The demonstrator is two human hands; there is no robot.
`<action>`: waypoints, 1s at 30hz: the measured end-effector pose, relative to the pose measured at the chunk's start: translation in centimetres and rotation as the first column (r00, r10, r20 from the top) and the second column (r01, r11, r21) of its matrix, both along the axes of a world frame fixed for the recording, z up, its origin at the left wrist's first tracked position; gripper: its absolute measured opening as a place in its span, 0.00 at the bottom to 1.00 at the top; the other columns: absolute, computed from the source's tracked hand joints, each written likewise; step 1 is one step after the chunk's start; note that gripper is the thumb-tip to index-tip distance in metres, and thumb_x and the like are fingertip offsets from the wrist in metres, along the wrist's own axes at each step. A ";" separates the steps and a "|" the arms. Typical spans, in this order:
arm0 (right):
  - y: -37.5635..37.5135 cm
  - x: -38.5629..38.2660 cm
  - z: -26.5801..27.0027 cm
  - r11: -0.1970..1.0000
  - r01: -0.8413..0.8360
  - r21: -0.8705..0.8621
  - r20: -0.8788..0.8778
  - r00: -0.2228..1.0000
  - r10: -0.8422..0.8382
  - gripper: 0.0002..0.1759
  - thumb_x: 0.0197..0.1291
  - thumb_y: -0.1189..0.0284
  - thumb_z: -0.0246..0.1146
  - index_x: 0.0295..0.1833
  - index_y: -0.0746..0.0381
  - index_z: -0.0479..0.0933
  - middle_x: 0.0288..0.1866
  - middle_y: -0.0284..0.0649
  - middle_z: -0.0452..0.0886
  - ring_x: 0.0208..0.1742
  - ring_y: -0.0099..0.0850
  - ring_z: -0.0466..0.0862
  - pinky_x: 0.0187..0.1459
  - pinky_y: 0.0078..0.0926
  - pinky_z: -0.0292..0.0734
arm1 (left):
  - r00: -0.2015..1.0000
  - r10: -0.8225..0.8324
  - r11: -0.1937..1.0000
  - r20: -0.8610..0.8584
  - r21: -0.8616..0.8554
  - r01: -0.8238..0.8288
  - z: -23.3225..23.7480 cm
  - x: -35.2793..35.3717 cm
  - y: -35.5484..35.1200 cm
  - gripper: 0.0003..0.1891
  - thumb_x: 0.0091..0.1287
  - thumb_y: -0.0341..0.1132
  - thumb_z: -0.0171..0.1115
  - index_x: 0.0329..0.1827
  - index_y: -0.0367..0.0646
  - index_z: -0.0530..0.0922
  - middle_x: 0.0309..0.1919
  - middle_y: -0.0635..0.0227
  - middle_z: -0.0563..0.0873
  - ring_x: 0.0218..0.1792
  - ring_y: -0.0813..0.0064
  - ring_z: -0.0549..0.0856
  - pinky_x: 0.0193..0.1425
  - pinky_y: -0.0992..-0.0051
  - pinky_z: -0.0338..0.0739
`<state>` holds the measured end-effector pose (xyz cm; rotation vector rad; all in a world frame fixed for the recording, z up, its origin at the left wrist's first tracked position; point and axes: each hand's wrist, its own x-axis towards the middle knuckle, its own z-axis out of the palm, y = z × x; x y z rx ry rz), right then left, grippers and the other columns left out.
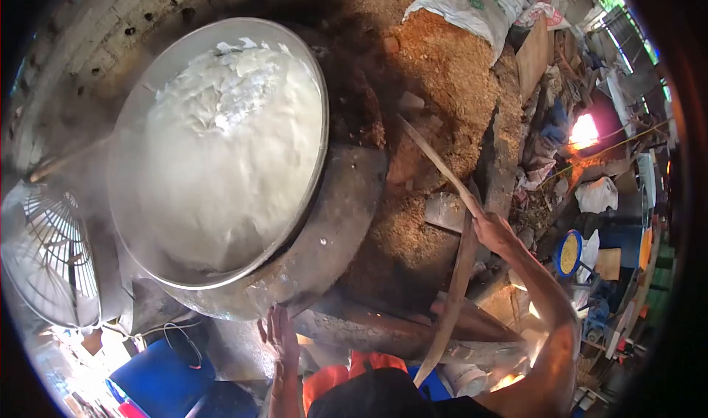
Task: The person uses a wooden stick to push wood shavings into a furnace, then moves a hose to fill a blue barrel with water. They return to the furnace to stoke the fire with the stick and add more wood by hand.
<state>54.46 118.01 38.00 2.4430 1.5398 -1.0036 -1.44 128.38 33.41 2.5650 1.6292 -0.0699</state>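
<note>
My right hand (495,234) is wrapped round the near end of a wooden stick (442,167), whose far end slants up-left towards the dark side of the stove. Below the wrist, a long curved wooden slat (451,307) runs down towards my body. At the stove's near edge, my left hand (279,337) is held up with its fingers stretched out, holding nothing. Beyond it, the round grey stove (332,234) carries a wide metal pan (322,149) of steaming, thick white foamy stuff (228,160).
A heap of brown husks or sawdust (450,57) lies right of the stove, under white sacks (479,5). A caged fan (55,256) stands at left, above a blue container (166,366). Glowing fire (584,132) and a blue-rimmed round container (568,253) are at far right.
</note>
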 end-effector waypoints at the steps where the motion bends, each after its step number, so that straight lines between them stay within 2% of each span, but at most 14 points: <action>1: -0.8 -0.9 1.1 0.999 0.034 0.032 -0.009 0.999 -0.034 0.35 0.70 0.76 0.48 0.78 0.58 0.42 0.34 0.51 0.77 0.26 0.33 0.76 0.26 0.33 0.71 | 1.000 -0.005 1.000 0.002 0.023 0.004 -0.4 -0.1 0.0 0.17 0.60 0.36 0.63 0.53 0.45 0.78 0.57 0.70 0.79 0.62 0.69 0.75 0.70 0.54 0.57; 5: 1.1 -5.3 0.3 0.882 0.195 0.429 0.008 0.975 -0.220 0.36 0.70 0.75 0.48 0.78 0.54 0.41 0.30 0.49 0.78 0.25 0.33 0.76 0.25 0.34 0.71 | 0.999 -0.044 0.998 -0.024 0.032 0.045 -0.2 -0.3 0.1 0.18 0.62 0.37 0.60 0.55 0.46 0.76 0.57 0.68 0.78 0.60 0.66 0.75 0.65 0.54 0.64; 8: 6.1 -5.5 -3.3 0.896 0.342 0.284 0.049 0.928 -0.370 0.34 0.69 0.73 0.48 0.77 0.55 0.44 0.28 0.45 0.78 0.25 0.33 0.76 0.23 0.35 0.71 | 0.996 -0.082 0.995 -0.022 0.058 0.083 -0.3 -0.7 0.1 0.17 0.62 0.36 0.59 0.54 0.46 0.76 0.57 0.69 0.78 0.59 0.66 0.77 0.64 0.53 0.65; 12: 4.2 -7.7 -11.4 0.962 0.227 -0.149 0.189 0.962 -0.198 0.32 0.68 0.72 0.49 0.75 0.60 0.48 0.28 0.43 0.77 0.26 0.32 0.77 0.22 0.36 0.72 | 0.991 -0.137 0.981 -0.005 0.138 0.137 -1.9 -1.9 0.0 0.16 0.62 0.36 0.59 0.54 0.49 0.77 0.57 0.71 0.78 0.59 0.67 0.78 0.64 0.52 0.65; 13: 2.6 -11.3 -9.1 0.966 0.251 -0.065 0.177 0.955 -0.236 0.31 0.66 0.72 0.52 0.74 0.59 0.54 0.30 0.43 0.79 0.29 0.34 0.80 0.24 0.36 0.75 | 0.995 -0.087 0.993 0.052 0.085 0.083 -1.1 -1.4 0.2 0.16 0.62 0.36 0.59 0.53 0.51 0.77 0.57 0.72 0.78 0.59 0.69 0.78 0.64 0.51 0.66; 15: -2.7 -15.7 -11.3 0.987 -0.009 -0.159 0.271 0.961 0.053 0.32 0.63 0.72 0.55 0.73 0.53 0.58 0.34 0.43 0.82 0.35 0.39 0.84 0.31 0.36 0.80 | 0.995 -0.095 0.993 0.035 0.078 0.092 -1.0 -1.6 0.1 0.15 0.62 0.36 0.59 0.53 0.50 0.77 0.57 0.72 0.78 0.59 0.70 0.78 0.64 0.51 0.66; 16: -5.1 -17.0 -11.9 0.910 -0.265 -0.319 0.339 0.865 0.371 0.34 0.62 0.72 0.54 0.74 0.51 0.55 0.35 0.44 0.83 0.35 0.41 0.84 0.35 0.37 0.81 | 0.995 -0.101 0.992 0.023 0.072 0.099 -1.3 -1.7 0.1 0.15 0.62 0.35 0.58 0.52 0.50 0.77 0.57 0.73 0.78 0.59 0.70 0.78 0.64 0.51 0.66; 17: -6.6 -18.8 -10.4 0.752 -0.484 -0.447 0.365 0.669 0.647 0.37 0.61 0.72 0.54 0.75 0.48 0.51 0.35 0.45 0.83 0.35 0.44 0.85 0.38 0.38 0.82 | 0.993 -0.103 0.991 0.057 0.091 0.098 -1.5 -1.8 0.1 0.14 0.62 0.35 0.59 0.51 0.49 0.78 0.56 0.73 0.78 0.59 0.70 0.78 0.64 0.52 0.65; 19: -9.5 -21.1 -3.6 0.543 -0.636 -0.549 0.376 0.393 0.839 0.40 0.61 0.72 0.54 0.77 0.46 0.47 0.33 0.46 0.83 0.32 0.46 0.84 0.39 0.40 0.82 | 0.990 -0.132 0.985 0.050 0.119 0.126 -2.0 -2.2 0.2 0.14 0.61 0.36 0.60 0.51 0.49 0.78 0.56 0.73 0.79 0.58 0.70 0.78 0.64 0.53 0.65; 20: -9.7 -23.1 2.3 0.960 -0.245 -0.139 0.253 0.928 0.273 0.41 0.60 0.72 0.55 0.77 0.47 0.46 0.32 0.47 0.82 0.32 0.45 0.84 0.39 0.42 0.80 | 0.985 -0.166 0.977 0.037 0.146 0.159 -1.9 -2.5 0.1 0.15 0.61 0.36 0.60 0.51 0.49 0.78 0.55 0.72 0.79 0.58 0.70 0.78 0.64 0.54 0.65; 21: -10.2 -24.7 5.2 0.903 0.420 0.094 -0.161 0.901 -0.402 0.41 0.60 0.71 0.55 0.77 0.49 0.45 0.31 0.47 0.81 0.32 0.45 0.83 0.39 0.43 0.79 | 0.985 -0.126 0.984 0.121 0.142 0.108 -0.8 -1.9 0.0 0.14 0.60 0.36 0.61 0.49 0.48 0.78 0.53 0.72 0.79 0.56 0.71 0.79 0.64 0.55 0.66; 25: -15.9 -27.1 6.2 0.882 0.326 0.341 -0.072 0.944 -0.321 0.39 0.66 0.72 0.52 0.78 0.59 0.40 0.27 0.44 0.78 0.24 0.38 0.78 0.28 0.34 0.72 | 0.975 -0.119 0.984 0.187 0.154 0.090 -1.0 -2.1 0.1 0.13 0.59 0.34 0.60 0.47 0.48 0.78 0.49 0.72 0.80 0.53 0.72 0.79 0.65 0.55 0.64; 27: -15.7 -27.2 3.1 0.863 0.363 0.350 -0.082 0.930 -0.358 0.38 0.66 0.71 0.52 0.77 0.59 0.41 0.26 0.45 0.78 0.23 0.39 0.78 0.27 0.36 0.72 | 0.972 -0.149 0.979 0.182 0.164 0.119 -1.8 -2.6 0.2 0.13 0.58 0.34 0.60 0.47 0.48 0.78 0.48 0.72 0.80 0.52 0.72 0.80 0.65 0.55 0.63; 30: -10.8 -26.1 1.8 0.861 0.438 0.259 -0.042 0.895 -0.443 0.37 0.64 0.68 0.55 0.75 0.53 0.46 0.33 0.54 0.81 0.34 0.47 0.84 0.36 0.44 0.77 | 0.971 -0.175 0.980 0.160 0.124 0.156 -1.1 -3.0 0.8 0.15 0.60 0.35 0.60 0.50 0.48 0.78 0.52 0.71 0.80 0.54 0.71 0.80 0.68 0.50 0.59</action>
